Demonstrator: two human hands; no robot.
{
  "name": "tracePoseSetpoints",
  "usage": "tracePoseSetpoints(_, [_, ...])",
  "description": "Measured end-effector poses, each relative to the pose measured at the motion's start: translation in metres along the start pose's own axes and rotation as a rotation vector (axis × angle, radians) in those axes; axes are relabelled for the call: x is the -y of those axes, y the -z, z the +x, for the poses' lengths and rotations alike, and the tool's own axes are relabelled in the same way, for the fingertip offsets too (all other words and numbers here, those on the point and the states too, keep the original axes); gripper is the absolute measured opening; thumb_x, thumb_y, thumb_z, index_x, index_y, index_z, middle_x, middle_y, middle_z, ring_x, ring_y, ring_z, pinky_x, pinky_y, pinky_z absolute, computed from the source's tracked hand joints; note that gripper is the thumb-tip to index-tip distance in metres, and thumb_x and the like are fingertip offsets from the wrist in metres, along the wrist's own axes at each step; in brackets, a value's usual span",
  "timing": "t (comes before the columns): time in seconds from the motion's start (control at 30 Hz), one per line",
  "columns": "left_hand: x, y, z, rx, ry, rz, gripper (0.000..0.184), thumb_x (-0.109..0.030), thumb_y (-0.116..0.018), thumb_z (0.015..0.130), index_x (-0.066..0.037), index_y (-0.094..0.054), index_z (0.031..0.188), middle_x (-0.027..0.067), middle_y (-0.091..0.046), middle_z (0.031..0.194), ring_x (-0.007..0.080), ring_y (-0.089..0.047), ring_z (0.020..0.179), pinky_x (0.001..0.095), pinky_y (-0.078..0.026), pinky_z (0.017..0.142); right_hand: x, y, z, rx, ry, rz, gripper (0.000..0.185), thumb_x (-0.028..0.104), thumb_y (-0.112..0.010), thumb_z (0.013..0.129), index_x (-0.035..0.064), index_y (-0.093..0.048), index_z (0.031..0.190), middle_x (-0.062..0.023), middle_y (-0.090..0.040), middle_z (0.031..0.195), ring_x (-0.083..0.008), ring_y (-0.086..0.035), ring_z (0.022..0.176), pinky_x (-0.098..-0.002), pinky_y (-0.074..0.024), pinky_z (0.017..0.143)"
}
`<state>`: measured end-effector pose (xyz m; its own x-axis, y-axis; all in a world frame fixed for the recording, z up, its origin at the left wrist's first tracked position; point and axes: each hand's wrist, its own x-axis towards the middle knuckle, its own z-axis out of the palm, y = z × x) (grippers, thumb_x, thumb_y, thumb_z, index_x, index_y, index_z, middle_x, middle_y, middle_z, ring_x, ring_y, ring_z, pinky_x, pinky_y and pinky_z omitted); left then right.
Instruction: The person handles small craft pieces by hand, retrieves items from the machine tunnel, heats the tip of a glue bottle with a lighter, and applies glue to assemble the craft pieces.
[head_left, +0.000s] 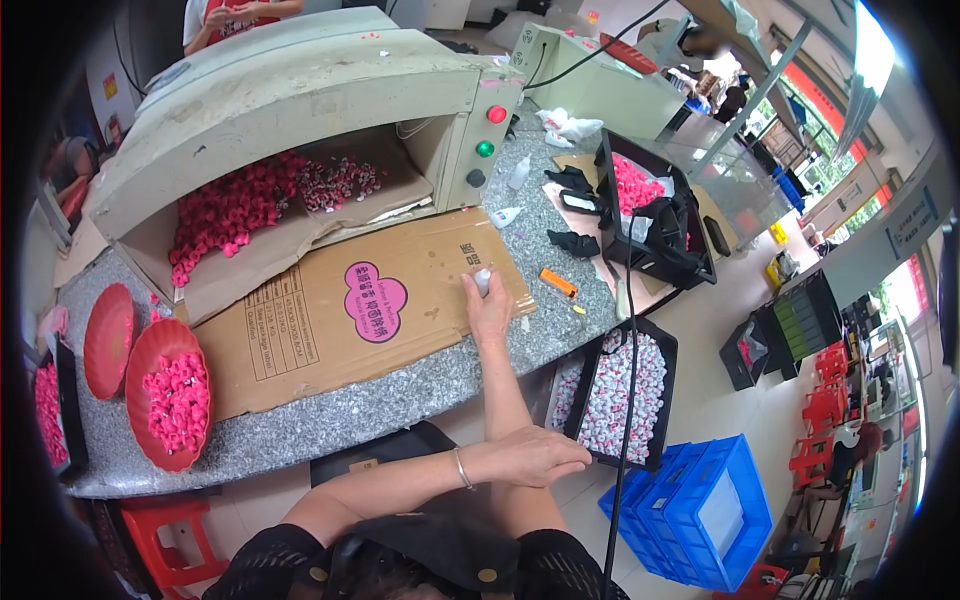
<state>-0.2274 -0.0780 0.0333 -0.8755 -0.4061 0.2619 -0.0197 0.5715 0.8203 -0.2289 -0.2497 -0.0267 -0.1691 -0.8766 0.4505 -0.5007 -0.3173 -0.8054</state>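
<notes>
My right hand rests on the flattened cardboard, its fingers closed round a small white bottle. My left arm, with a silver bracelet, crosses over my right forearm. Beyond the bracelet, my left hand is loosely closed, with nothing visible in it. A pink flower-shaped print is on the cardboard left of my right hand. To the right of that hand, an orange tool lies on the speckled counter. Another small white bottle lies above the cardboard.
A pale machine holds pink pieces in its opening. Red bowls stand at the left. A black crate sits at the right. Below the counter are a tray of white-and-pink pieces and blue crates. A black cable hangs at right.
</notes>
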Motion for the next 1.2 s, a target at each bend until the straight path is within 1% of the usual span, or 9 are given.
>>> tracePoseSetpoints(0.2, [0.000, -0.002, 0.000, -0.023, -0.018, -0.001, 0.029, -0.026, -0.041, 0.097, -0.005, -0.056, 0.110, 0.0105, -0.062, 0.100, 0.0297, -0.058, 0.095, 0.0396, -0.047, 0.081, 0.004, 0.002, -0.002, -0.026, 0.036, -0.011, 0.023, 0.011, -0.070, 0.077, 0.0029, -0.058, 0.094, -0.0186, -0.063, 0.081, -0.0391, -0.060, 0.077, -0.0429, -0.0467, 0.068])
tracePoseSetpoints(0.3, [0.001, -0.003, -0.001, -0.023, -0.018, 0.000, 0.029, -0.026, -0.041, 0.097, -0.005, -0.056, 0.110, 0.0106, -0.062, 0.100, 0.0297, -0.058, 0.095, 0.0397, -0.047, 0.081, -0.004, -0.001, -0.002, -0.038, 0.043, -0.064, 0.022, 0.018, -0.071, 0.077, 0.0062, -0.060, 0.091, -0.0151, -0.065, 0.081, -0.0344, -0.064, 0.077, -0.0402, -0.0479, 0.067])
tracePoseSetpoints(0.4, [0.004, -0.005, -0.001, -0.018, -0.014, 0.006, 0.029, -0.026, -0.041, 0.097, -0.005, -0.056, 0.110, 0.0107, -0.062, 0.100, 0.0299, -0.058, 0.095, 0.0399, -0.046, 0.080, -0.009, -0.004, -0.002, -0.057, 0.044, -0.070, 0.021, 0.018, -0.072, 0.077, 0.0066, -0.060, 0.091, -0.0147, -0.066, 0.080, -0.0344, -0.064, 0.077, -0.0406, -0.0480, 0.067])
tracePoseSetpoints(0.5, [0.005, -0.007, -0.001, -0.016, -0.009, 0.004, 0.029, -0.026, -0.041, 0.097, -0.005, -0.056, 0.109, 0.0107, -0.062, 0.099, 0.0302, -0.058, 0.094, 0.0402, -0.046, 0.080, -0.006, -0.002, -0.003, -0.031, 0.030, -0.074, 0.024, 0.012, -0.072, 0.075, 0.0054, -0.059, 0.095, -0.0186, -0.064, 0.083, -0.0389, -0.061, 0.079, -0.0447, -0.0470, 0.067])
tracePoseSetpoints(0.7, [0.002, -0.004, -0.001, -0.006, 0.004, -0.008, 0.029, -0.026, -0.042, 0.096, -0.005, -0.056, 0.110, 0.0107, -0.062, 0.100, 0.0304, -0.058, 0.095, 0.0399, -0.046, 0.081, -0.012, -0.004, -0.002, -0.040, 0.083, -0.068, 0.023, 0.013, -0.071, 0.077, 0.0050, -0.059, 0.094, -0.0188, -0.063, 0.080, -0.0393, -0.060, 0.074, -0.0448, -0.0464, 0.066])
tracePoseSetpoints(0.9, [0.004, -0.006, -0.002, -0.040, -0.005, -0.021, 0.028, -0.025, -0.043, 0.096, -0.005, -0.056, 0.110, 0.0107, -0.062, 0.100, 0.0301, -0.058, 0.096, 0.0397, -0.046, 0.081, -0.008, -0.003, -0.002, -0.042, 0.090, -0.030, 0.021, 0.013, -0.070, 0.078, 0.0044, -0.058, 0.094, -0.0190, -0.062, 0.079, -0.0393, -0.060, 0.074, -0.0446, -0.0461, 0.065])
tracePoseSetpoints(1.0, [0.004, -0.005, -0.001, -0.020, 0.000, -0.015, 0.027, -0.024, -0.043, 0.096, -0.005, -0.057, 0.109, 0.0105, -0.062, 0.099, 0.0301, -0.058, 0.095, 0.0396, -0.047, 0.080, -0.006, -0.002, -0.001, -0.066, 0.108, -0.049, 0.017, 0.017, -0.069, 0.080, 0.0067, -0.060, 0.091, -0.0153, -0.065, 0.078, -0.0351, -0.064, 0.074, -0.0403, -0.0481, 0.065])
tracePoseSetpoints(1.1, [0.002, -0.004, -0.001, -0.023, 0.002, -0.007, 0.027, -0.024, -0.044, 0.096, -0.005, -0.057, 0.108, 0.0104, -0.062, 0.098, 0.0302, -0.058, 0.095, 0.0396, -0.047, 0.080, 0.000, 0.001, -0.002, -0.027, 0.093, -0.026, 0.020, 0.011, -0.069, 0.078, 0.0032, -0.057, 0.092, -0.0192, -0.062, 0.078, -0.0395, -0.060, 0.076, -0.0456, -0.0458, 0.065])
tracePoseSetpoints(1.2, [0.003, -0.006, -0.001, -0.059, -0.019, -0.016, 0.026, -0.023, -0.044, 0.095, -0.004, -0.057, 0.108, 0.0105, -0.062, 0.097, 0.0303, -0.058, 0.094, 0.0396, -0.047, 0.080, -0.002, 0.000, -0.001, -0.029, 0.107, -0.031, 0.020, 0.010, -0.068, 0.078, 0.0033, -0.057, 0.092, -0.0191, -0.062, 0.077, -0.0399, -0.060, 0.075, -0.0457, -0.0456, 0.065])
